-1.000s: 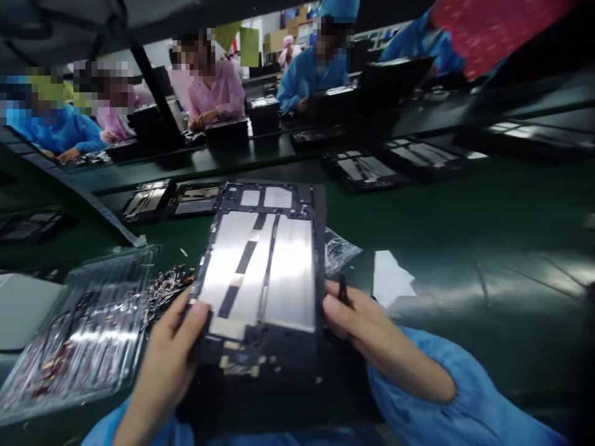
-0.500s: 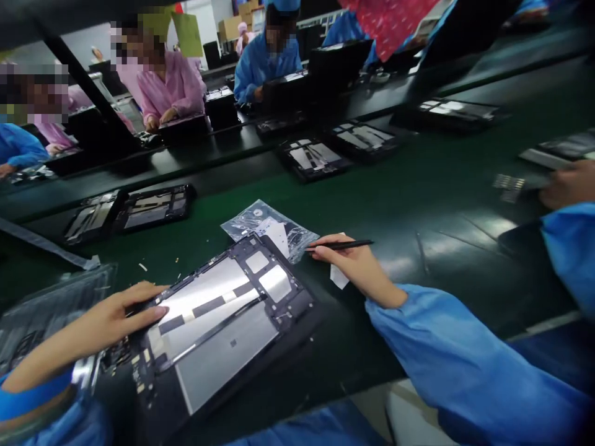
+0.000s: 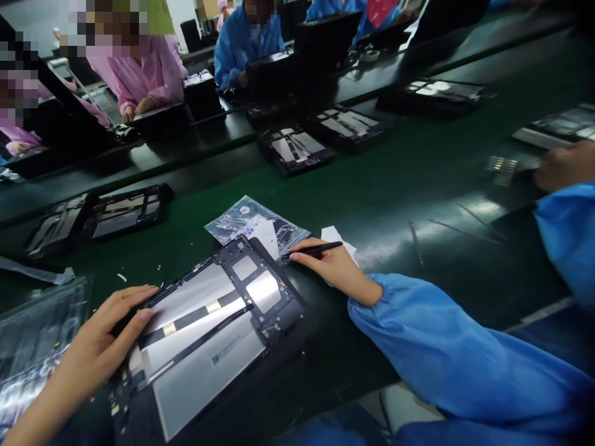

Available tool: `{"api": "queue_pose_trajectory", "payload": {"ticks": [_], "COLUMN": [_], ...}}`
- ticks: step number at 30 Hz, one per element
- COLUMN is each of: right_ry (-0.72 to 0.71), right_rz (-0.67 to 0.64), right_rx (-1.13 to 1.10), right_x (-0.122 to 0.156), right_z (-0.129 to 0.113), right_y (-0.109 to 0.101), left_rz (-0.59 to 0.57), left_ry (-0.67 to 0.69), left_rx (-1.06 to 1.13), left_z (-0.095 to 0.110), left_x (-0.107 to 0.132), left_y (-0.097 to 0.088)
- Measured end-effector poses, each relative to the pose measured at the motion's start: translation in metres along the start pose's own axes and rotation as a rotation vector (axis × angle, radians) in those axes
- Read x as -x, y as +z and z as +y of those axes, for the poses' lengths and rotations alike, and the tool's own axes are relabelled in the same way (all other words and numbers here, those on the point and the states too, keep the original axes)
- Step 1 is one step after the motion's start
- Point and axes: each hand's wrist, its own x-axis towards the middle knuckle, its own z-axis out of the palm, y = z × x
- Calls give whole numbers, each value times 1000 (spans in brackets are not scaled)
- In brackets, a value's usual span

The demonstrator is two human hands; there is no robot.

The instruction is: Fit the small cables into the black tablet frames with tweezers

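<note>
An opened tablet chassis (image 3: pixel 204 334) with silver plates and a dark flex strip lies slanted on the green belt in front of me. My left hand (image 3: pixel 100 344) rests on its left edge, fingers bent and pressing on the frame. My right hand (image 3: pixel 332 266) grips thin black tweezers (image 3: pixel 316 249), whose tip points left at a clear plastic bag (image 3: pixel 253 224) holding small white parts. The bag lies just beyond the chassis's top corner.
A clear plastic tray (image 3: pixel 32 344) lies at the left. More opened tablets (image 3: pixel 295 148) ride the belt beyond. A co-worker's hand and blue sleeve (image 3: pixel 564 186) reach in at the right. Several people work across the line. White paper scraps (image 3: pixel 337 236) lie by my right hand.
I have laid the chassis down flat and slanted on the belt. My right hand let go of it and moved with the tweezers to the plastic bag. The view swung right.
</note>
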Motion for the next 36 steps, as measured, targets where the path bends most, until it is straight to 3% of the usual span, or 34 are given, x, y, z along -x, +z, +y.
{"api": "queue_pose_trajectory", "payload": {"ticks": [13, 17, 21, 23, 26, 29, 32, 36], "right_ry": [73, 115, 164, 174, 211, 283, 344, 439], "right_rz": [-16, 25, 49, 42, -21, -198, -369, -463], "right_rx": [-14, -56, -141, -187, -303, -431, -482, -542], "right_x": [0, 0, 3, 5, 8, 9, 8, 4], "right_z": [-5, -8, -21, -34, -60, -89, -111, -124], "right_y": [3, 1, -5, -4, 5, 24, 45, 65], "left_rz": [140, 121, 353, 391, 174, -88, -218, -297], "left_ry": [-261, -227, -108, -90, -51, 19, 10, -127], "left_rx": [103, 85, 140, 229, 459, 708, 902, 1110], "left_z": [17, 11, 14, 22, 43, 68, 88, 95], "left_x": [4, 3, 8, 10, 10, 9, 10, 19], "left_y": [9, 6, 5, 5, 4, 8, 16, 23]}}
